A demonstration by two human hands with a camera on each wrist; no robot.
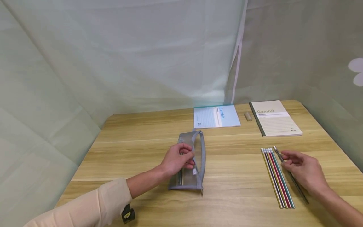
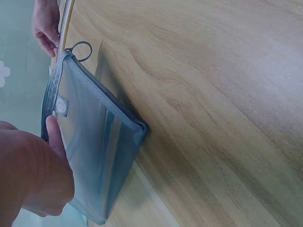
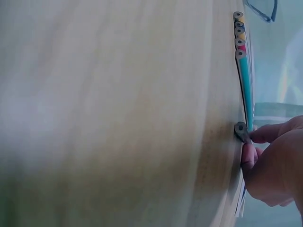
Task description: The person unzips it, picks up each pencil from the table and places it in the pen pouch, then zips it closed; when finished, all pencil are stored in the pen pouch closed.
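Note:
A grey see-through zip pencil case [image 1: 188, 180] lies on the table, its zipped side gaping toward the right. Inside it, long thin items [image 1: 180, 178] show through the mesh. My left hand [image 1: 176, 160] pinches the edge of the opening between thumb and fingers; in the left wrist view the thumb lies close to a small round label [image 2: 61, 106]. Over on the right, my right hand [image 1: 307, 171] holds a dark pencil [image 1: 298, 188] by thumb and fingers, low over the table. Beside it lies a row of several coloured pencils [image 1: 279, 179], eraser ends pointing away.
A blue notebook [image 1: 207, 117] lies at the back middle, a cream notebook [image 1: 276, 119] with a dark spine at the back right. Between them sits a small beige-brown block [image 1: 248, 116]. Pale curtains [image 1: 141, 56] hang behind the wooden table [image 1: 232, 195].

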